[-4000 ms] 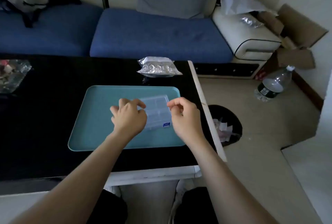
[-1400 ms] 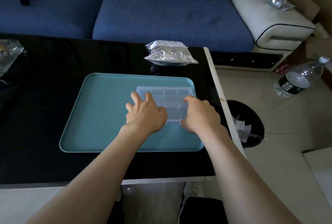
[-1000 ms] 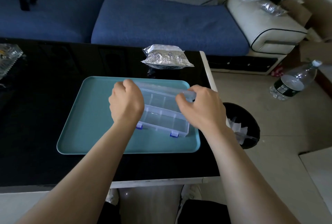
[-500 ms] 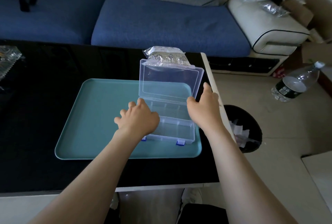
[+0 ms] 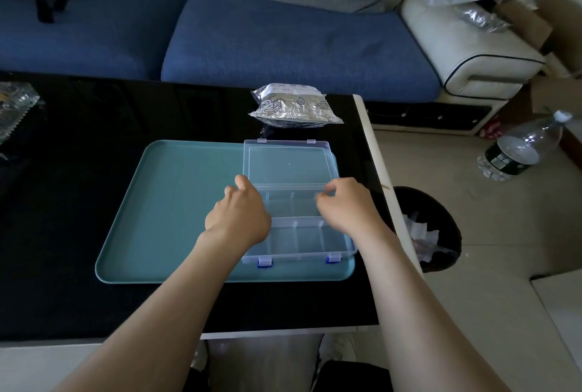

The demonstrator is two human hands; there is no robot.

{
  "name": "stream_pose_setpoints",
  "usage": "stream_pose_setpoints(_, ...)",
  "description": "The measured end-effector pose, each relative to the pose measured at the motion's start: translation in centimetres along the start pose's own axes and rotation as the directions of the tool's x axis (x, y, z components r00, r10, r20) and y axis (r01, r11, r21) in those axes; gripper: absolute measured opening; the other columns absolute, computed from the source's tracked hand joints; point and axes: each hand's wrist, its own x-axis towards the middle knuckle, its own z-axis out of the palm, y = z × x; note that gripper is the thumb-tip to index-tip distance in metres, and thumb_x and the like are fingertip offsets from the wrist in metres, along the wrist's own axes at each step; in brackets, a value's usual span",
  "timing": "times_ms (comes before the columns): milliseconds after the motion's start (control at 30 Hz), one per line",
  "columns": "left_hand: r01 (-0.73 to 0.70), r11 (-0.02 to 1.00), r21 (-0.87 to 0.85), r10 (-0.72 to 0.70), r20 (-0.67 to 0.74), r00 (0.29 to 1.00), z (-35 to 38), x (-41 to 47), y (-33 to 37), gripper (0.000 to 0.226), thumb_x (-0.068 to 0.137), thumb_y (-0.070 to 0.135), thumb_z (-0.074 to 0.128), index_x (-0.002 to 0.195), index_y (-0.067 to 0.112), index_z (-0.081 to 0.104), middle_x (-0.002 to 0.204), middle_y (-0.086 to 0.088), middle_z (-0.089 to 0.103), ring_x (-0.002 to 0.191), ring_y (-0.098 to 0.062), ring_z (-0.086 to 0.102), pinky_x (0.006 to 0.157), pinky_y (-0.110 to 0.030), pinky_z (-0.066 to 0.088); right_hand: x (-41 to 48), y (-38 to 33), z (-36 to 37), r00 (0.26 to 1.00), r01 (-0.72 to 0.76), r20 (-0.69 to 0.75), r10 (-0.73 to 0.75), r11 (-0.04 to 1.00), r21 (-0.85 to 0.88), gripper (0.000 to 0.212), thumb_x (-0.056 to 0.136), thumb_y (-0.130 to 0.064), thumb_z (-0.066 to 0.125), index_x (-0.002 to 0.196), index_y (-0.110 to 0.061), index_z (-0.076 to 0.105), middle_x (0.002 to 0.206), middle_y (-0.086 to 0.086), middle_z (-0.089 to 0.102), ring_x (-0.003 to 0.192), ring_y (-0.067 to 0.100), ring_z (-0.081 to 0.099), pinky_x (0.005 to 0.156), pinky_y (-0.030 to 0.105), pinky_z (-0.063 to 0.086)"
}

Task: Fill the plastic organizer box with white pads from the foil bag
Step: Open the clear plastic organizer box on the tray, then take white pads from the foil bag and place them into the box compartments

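Head camera, nearest first: the left hand [image 5: 239, 218] sits at the left end of the plastic organizer box [image 5: 302, 237]. Its fingers are tucked out of my sight, so I cannot tell whether it grips the wall or only rests there. The right hand [image 5: 345, 209] hovers over the box's right end, fingers loosely curled with nothing in them. The two hands are apart, with the box's bare compartments between them. The box lies on the teal tray [image 5: 176, 202], long axis left to right, its lid [image 5: 288, 162] folded flat away from me. Straight beyond the lid, off the tray on the black table [image 5: 78, 139], lies the foil bag [image 5: 293, 105], also lengthwise left to right. It is ahead of both hands and about midway between them, so neither is clearly nearer. I judge the next reach goes forward over the open lid. No white pads show.
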Motion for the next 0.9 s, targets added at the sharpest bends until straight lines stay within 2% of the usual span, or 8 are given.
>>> stream_pose_setpoints(167, -0.055, 0.997, 0.062, 0.069, -0.257, 0.964, 0.5, 0.3, 0.4, 0.023, 0.093, 0.023, 0.052, 0.110, 0.010, 0.043, 0.117, -0.012, 0.048, 0.098, -0.036, 0.045, 0.082, -0.043, 0.041, 0.3, -0.1, 0.3, 0.999, -0.025, -0.044, 0.021, 0.996, -0.086, 0.035, 0.100, -0.027, 0.055, 0.132, -0.017, 0.062, 0.133, 0.011, 0.049, 0.124, 0.036, 0.047, 0.096, 0.041, 0.041)
stream_pose_setpoints(333, -0.236, 0.968, -0.087, 0.186, -0.379, 0.906, 1.5, 1.4, 1.1, 0.030, 0.094, 0.019, 0.055, 0.122, 0.014, 0.061, 0.123, -0.008, 0.056, 0.113, -0.032, 0.049, 0.093, -0.044, 0.043, 0.9, -1.1, 0.0, 0.977, 0.091, -0.190, -0.099, 0.995, -0.048, 0.015, 0.100, -0.018, 0.056, 0.109, -0.014, 0.068, 0.116, 0.007, 0.044, 0.108, 0.031, 0.046, 0.089, 0.040, 0.050)
stream_pose_setpoints(400, -0.269, 0.935, -0.229, 0.176, -0.359, 0.917, 1.6, 2.2, 1.8, 0.030, 0.093, 0.015, 0.056, 0.123, 0.013, 0.063, 0.121, -0.007, 0.061, 0.113, -0.031, 0.054, 0.093, -0.040, 0.045, 1.4, -1.7, -0.2, 0.957, 0.187, -0.235, -0.171, 0.981, 0.050, 0.010, 0.098, -0.013, 0.058, 0.100, -0.015, 0.067, 0.110, 0.005, 0.050, 0.096, 0.023, 0.055, 0.076, 0.028, 0.052)
stream_pose_setpoints(533, -0.246, 0.834, -0.495, 0.071, -0.346, 0.936, 0.2, 4.8, 4.4, 0.032, 0.093, 0.014, 0.059, 0.125, 0.014, 0.056, 0.113, -0.005, 0.066, 0.108, -0.028, 0.061, 0.093, -0.040, 0.050, 2.5, -2.4, -0.6, 0.942, 0.249, -0.264, -0.205, 0.957, 0.146, 0.016, 0.096, -0.012, 0.058, 0.109, -0.017, 0.066, 0.104, 0.005, 0.064, 0.076, 0.005, 0.058, 0.058, 0.014, 0.038)
stream_pose_setpoints(600, -0.205, 0.732, -0.650, -0.008, -0.309, 0.951, -0.7, 6.7, 5.8, 0.044, 0.089, 0.014, 0.060, 0.129, 0.022, 0.046, 0.109, -0.007, 0.069, 0.100, -0.026, 0.066, 0.093, -0.044, 0.055, 2.9, -2.5, -0.8, 0.952, 0.233, -0.248, -0.181, 0.952, 0.200, 0.021, 0.096, -0.013, 0.059, 0.115, -0.015, 0.068, 0.101, 0.003, 0.069, 0.073, 0.007, 0.062, 0.058, 0.019, 0.044)
stream_pose_setpoints(700, -0.104, 0.397, -0.912, -0.096, -0.154, 0.983, -1.3, 9.5, 7.8, 0.059, 0.086, 0.006, 0.056, 0.133, 0.034, 0.032, 0.103, -0.012, 0.070, 0.069, -0.024, 0.070, 0.085, -0.044, 0.065, 3.8, -2.2, -1.1, 0.968, 0.188, -0.215, -0.131, 0.945, 0.268, 0.019, 0.097, -0.016, 0.060, 0.113, -0.016, 0.071, 0.095, 0.002, 0.072, 0.070, 0.009, 0.065, 0.056, 0.021, 0.046)
stream_pose_setpoints(767, -0.032, 0.194, -0.981, -0.148, -0.062, 0.987, -1.5, 11.0, 9.0, 0.066, 0.093, 0.002, 0.052, 0.144, 0.034, 0.025, 0.108, -0.009, 0.064, 0.066, -0.026, 0.071, 0.086, -0.043, 0.065, 4.4, -2.0, -1.1, 0.971, 0.175, -0.208, -0.116, 0.941, 0.290, 0.018, 0.098, -0.017, 0.060, 0.112, -0.016, 0.072, 0.095, 0.003, 0.073, 0.070, 0.011, 0.066, 0.055, 0.022, 0.046)
stream_pose_setpoints(900, 0.055, 0.127, -0.990, -0.273, 0.019, 0.962, -1.4, 13.6, 9.8, 0.070, 0.099, 0.010, 0.048, 0.158, 0.032, 0.015, 0.108, -0.010, 0.063, 0.062, -0.024, 0.078, 0.078, -0.044, 0.067, 5.4, -1.4, -1.2, 0.980, 0.136, -0.181, -0.081, 0.939, 0.316, 0.018, 0.101, -0.020, 0.060, 0.113, -0.017, 0.072, 0.098, 0.002, 0.073, 0.070, 0.005, 0.063, 0.047, 0.013, 0.041)
